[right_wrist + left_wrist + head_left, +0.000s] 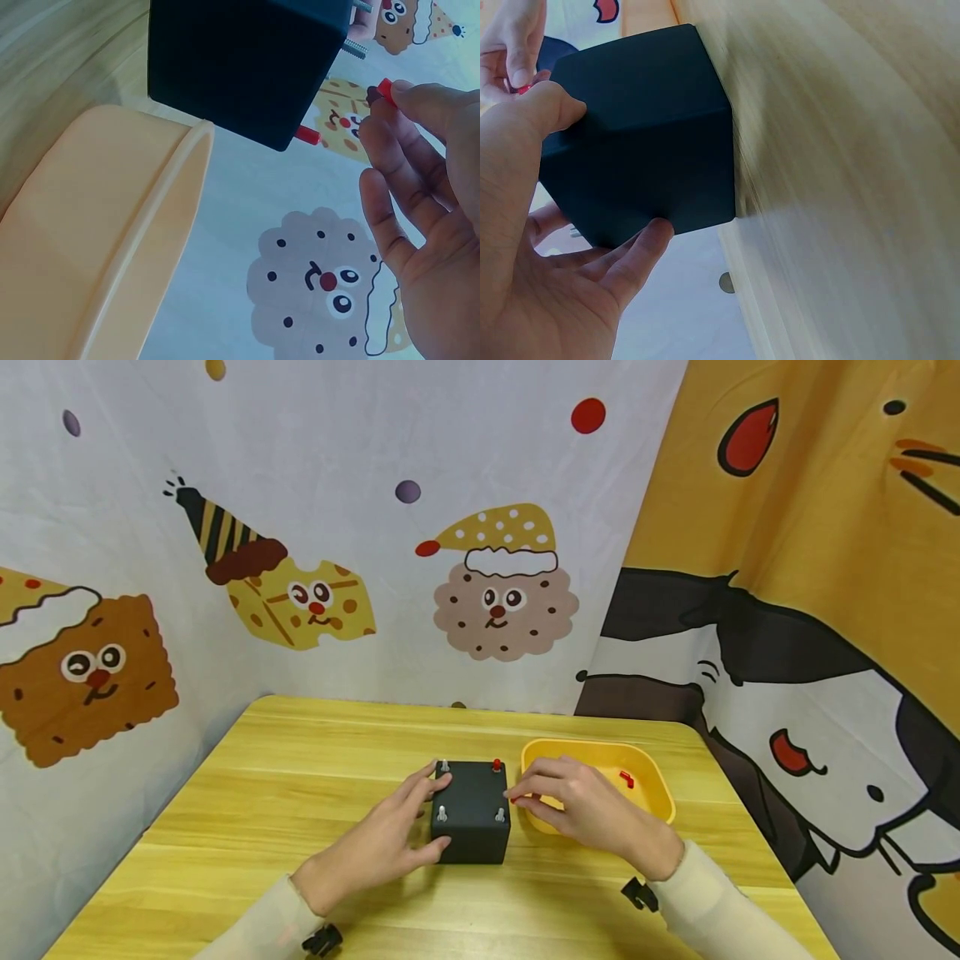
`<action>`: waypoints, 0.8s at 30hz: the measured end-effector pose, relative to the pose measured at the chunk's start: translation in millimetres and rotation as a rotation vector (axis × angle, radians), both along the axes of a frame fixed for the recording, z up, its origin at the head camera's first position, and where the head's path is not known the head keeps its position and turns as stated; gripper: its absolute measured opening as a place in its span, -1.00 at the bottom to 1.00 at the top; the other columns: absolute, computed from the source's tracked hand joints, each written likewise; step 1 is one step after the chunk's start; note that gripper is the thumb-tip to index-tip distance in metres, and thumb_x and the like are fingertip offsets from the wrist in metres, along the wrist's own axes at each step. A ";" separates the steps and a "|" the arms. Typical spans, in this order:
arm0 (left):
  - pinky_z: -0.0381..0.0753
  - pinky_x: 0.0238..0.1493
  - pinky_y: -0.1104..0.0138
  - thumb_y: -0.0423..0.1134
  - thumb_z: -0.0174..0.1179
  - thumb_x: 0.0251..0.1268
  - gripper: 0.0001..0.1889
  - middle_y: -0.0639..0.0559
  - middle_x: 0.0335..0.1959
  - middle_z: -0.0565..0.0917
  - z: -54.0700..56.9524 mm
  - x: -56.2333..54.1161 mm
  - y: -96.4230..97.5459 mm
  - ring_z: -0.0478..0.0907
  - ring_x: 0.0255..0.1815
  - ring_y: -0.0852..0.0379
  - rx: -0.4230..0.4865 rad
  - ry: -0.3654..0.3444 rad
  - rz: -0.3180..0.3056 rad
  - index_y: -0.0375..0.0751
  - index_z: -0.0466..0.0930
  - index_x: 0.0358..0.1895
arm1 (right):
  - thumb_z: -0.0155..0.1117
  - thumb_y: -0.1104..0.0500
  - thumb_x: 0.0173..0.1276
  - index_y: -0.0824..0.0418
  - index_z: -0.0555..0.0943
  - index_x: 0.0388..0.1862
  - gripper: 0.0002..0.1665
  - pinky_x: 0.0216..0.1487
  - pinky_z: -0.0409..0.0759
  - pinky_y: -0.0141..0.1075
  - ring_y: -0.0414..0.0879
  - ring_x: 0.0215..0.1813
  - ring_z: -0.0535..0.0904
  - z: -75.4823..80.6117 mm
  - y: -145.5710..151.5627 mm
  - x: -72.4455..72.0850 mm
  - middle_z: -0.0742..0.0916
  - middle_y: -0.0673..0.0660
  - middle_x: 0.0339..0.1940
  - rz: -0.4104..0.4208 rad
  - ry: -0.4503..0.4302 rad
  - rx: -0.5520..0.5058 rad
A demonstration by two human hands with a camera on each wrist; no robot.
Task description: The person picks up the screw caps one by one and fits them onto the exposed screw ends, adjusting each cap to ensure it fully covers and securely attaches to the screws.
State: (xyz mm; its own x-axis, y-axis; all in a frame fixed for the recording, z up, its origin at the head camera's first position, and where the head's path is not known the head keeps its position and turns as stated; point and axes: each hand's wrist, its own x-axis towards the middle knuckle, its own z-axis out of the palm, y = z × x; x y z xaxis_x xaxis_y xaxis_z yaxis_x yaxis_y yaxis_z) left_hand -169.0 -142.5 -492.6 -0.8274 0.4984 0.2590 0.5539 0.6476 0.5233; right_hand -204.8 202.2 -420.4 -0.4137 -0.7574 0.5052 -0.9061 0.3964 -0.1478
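Observation:
A black box [471, 797] stands on the table with metal bolts sticking up at its top corners. Three bolts are bare, such as the front left one [442, 814]; a red cap [497, 765] covers the back right one. My left hand [386, 835] holds the box from its left, thumb at the front and fingers at the side and back corner. Just right of the box, my right hand [573, 797] pinches a small red cap [386, 91] between thumb and fingertips. In the right wrist view it is apart from the bare bolt ends [355, 49].
A yellow tray [660, 777] sits right of the box, partly under my right hand. Inside it lie small red pieces [627, 779]. The wooden table [330, 743] meets a cartoon-printed curtain [337, 468] at the back and sides.

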 end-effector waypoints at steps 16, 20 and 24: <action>0.95 0.28 0.06 0.03 0.54 0.62 -0.10 -0.38 0.90 0.23 -1.0 -0.6 0.3 0.84 0.38 -0.26 0.008 0.030 -0.012 -0.11 0.29 0.83 | 0.79 0.21 0.41 0.03 0.91 0.06 -0.70 -0.03 0.83 -0.48 -0.22 -0.13 0.80 -0.2 -7.6 2.8 0.93 -0.12 -0.06 -0.010 -0.040 -0.015; 0.96 0.22 0.12 0.03 0.53 0.63 -0.10 -0.39 0.90 0.23 -1.8 -1.3 0.1 0.85 0.35 -0.22 0.005 0.032 -0.013 -0.11 0.29 0.83 | 0.81 0.25 0.38 0.05 0.92 0.05 -0.68 -0.04 0.81 -0.50 -0.22 -0.13 0.80 -2.1 -8.9 1.3 0.93 -0.12 -0.05 0.013 -0.013 -0.017; 0.95 0.17 0.18 0.02 0.53 0.63 -0.10 -0.41 0.90 0.23 -2.0 -1.8 -0.1 0.86 0.31 -0.16 0.004 0.035 -0.017 -0.11 0.28 0.83 | 0.82 0.28 0.34 0.06 0.93 0.04 -0.67 -0.05 0.79 -0.51 -0.25 -0.13 0.80 -3.9 -10.5 -0.1 0.94 -0.12 -0.05 0.032 0.016 -0.027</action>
